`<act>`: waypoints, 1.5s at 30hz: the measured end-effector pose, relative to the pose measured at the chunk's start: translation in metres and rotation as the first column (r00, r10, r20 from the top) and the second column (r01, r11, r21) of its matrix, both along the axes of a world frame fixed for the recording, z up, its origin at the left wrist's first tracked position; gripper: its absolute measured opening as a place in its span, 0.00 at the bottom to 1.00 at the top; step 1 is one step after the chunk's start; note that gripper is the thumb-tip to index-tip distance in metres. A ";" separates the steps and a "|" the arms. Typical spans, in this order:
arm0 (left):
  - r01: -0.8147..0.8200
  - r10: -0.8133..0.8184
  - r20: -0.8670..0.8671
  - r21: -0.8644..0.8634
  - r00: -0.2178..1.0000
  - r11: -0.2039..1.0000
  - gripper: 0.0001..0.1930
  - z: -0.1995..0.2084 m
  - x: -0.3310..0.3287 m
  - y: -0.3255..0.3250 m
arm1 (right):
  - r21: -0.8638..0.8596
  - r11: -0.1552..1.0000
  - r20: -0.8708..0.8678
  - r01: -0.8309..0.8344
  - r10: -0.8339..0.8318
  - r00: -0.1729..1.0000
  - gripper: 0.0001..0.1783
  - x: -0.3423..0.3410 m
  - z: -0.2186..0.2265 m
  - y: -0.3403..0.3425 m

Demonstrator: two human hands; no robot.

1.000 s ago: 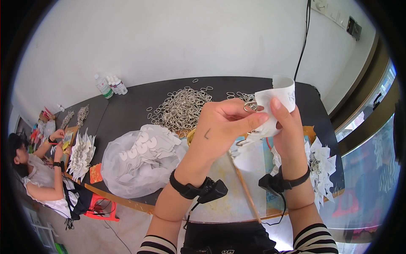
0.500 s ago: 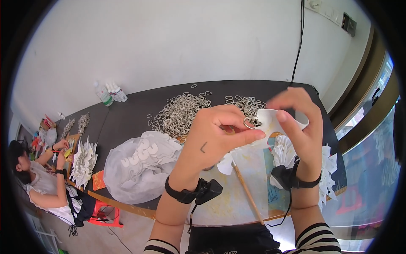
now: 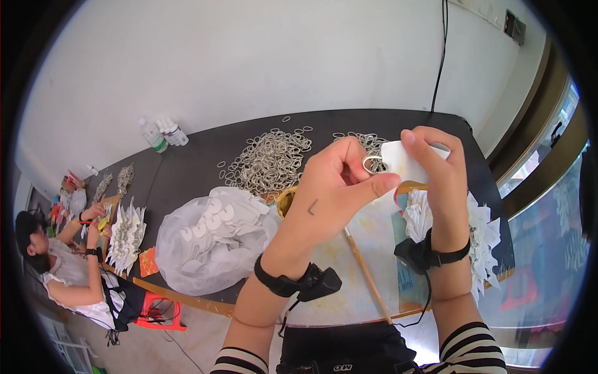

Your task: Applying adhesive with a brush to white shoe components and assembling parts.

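Note:
Above the table, my left hand (image 3: 333,190) is closed, pinching an oval metal ring (image 3: 366,160) between thumb and fingers. Against that ring lies the end of a white, smooth, sheet-like piece (image 3: 393,161); whether it passes through the ring I cannot tell. My right hand (image 3: 439,165) is closed on the other part of this piece, its thumb pressed on the face. Part of the piece is hidden behind the right fingers. Behind my hands lie a large heap of similar metal rings (image 3: 268,163) and a smaller heap (image 3: 364,143).
Left of my arms sits a translucent bag (image 3: 177,265) with white pieces (image 3: 230,215). A wooden stick (image 3: 367,274) lies on the work sheet. More white pieces (image 3: 483,243) are stacked at right. Bottles (image 3: 152,136) stand by the wall. A co-worker (image 3: 68,268) sits at far left.
My right fingers, raised and blurred before, have come down onto the white piece. The piece now looks flatter, its curled end less visible. The ring stays in my left hand.

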State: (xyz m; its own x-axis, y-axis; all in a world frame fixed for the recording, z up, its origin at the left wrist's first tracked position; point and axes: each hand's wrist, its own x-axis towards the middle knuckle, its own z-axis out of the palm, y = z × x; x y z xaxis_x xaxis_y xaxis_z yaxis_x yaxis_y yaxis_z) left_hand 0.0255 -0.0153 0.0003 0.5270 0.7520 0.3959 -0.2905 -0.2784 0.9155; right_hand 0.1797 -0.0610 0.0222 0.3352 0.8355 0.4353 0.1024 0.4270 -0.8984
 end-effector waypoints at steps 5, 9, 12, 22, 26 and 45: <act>0.136 -0.134 0.033 -0.036 0.990 0.990 0.16 -0.006 -0.007 0.010 | -0.021 0.996 -0.176 -0.082 0.077 0.981 0.13 0.001 0.000 0.002; 0.257 -0.267 0.009 -0.305 0.964 0.917 0.28 0.015 -0.012 0.005 | -0.013 1.000 -0.277 0.027 -0.029 0.960 0.11 -0.006 0.002 -0.001; 0.216 -0.230 -0.004 -0.324 0.973 0.921 0.34 0.015 -0.005 0.000 | 0.017 0.993 -0.198 -0.117 0.118 0.973 0.11 0.001 0.000 -0.002; 0.089 -0.078 0.064 -0.204 0.995 0.975 0.29 0.009 -0.005 -0.004 | 0.071 0.980 0.113 -0.186 0.178 0.978 0.11 0.005 -0.002 0.001; -0.076 0.080 0.030 -0.093 0.996 0.993 0.28 0.010 -0.003 -0.008 | 0.126 0.982 0.229 -0.141 0.110 0.967 0.10 0.008 -0.005 0.004; -0.205 0.255 -0.299 0.188 0.920 0.961 0.10 0.010 -0.004 -0.001 | 0.263 0.963 0.482 -0.059 -0.079 0.873 0.13 0.008 -0.015 0.014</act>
